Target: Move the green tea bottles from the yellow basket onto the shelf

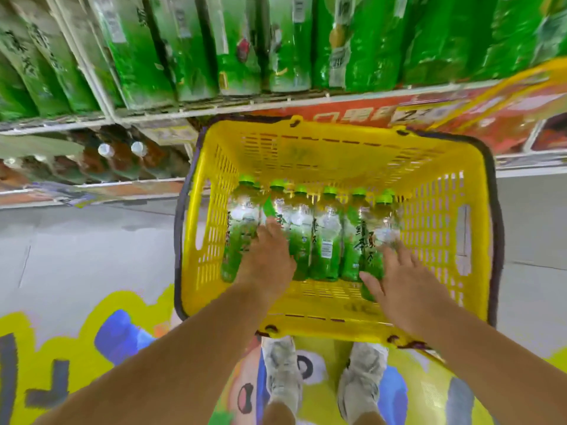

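The left hand (266, 261) covers the lower halves of two green tea bottles (325, 237); whether its grip has closed cannot be told. The right hand (402, 286) hides another's base. Shelf (276, 105) bottles at twelve o'clock are blurred, tops cut off.

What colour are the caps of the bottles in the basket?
Light green caps, clearest in the head view.
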Motion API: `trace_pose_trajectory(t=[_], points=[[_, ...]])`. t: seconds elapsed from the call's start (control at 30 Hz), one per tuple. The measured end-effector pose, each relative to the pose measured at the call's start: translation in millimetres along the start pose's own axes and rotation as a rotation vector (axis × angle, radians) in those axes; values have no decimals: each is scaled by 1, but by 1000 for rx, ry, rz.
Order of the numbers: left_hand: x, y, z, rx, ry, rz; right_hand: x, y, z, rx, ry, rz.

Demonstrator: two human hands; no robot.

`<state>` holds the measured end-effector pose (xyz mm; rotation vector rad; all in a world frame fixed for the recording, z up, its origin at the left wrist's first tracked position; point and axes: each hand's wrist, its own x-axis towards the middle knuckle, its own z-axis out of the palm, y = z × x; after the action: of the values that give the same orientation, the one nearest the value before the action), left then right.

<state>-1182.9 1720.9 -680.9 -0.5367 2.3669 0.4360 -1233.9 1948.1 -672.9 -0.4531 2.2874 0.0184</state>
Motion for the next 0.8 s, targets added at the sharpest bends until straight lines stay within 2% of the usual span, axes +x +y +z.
trace_pose_trajectory(t=[0.17, 0.33, 0.43, 0.63, 0.8], points=[[20, 11, -6, -67, 55, -151, 29, -3, 2, 394, 42, 214], [20, 23, -3, -190, 99, -262, 48, 0, 10, 588, 141, 343], [13, 25, 7, -327, 127, -274, 54, 6, 10, 694, 78, 447], [1, 17, 18, -405, 267, -207, 69, 19, 11, 759, 0, 483], [4, 24, 23, -628, 247, -339, 62, 22, 13, 849, 37, 439]])
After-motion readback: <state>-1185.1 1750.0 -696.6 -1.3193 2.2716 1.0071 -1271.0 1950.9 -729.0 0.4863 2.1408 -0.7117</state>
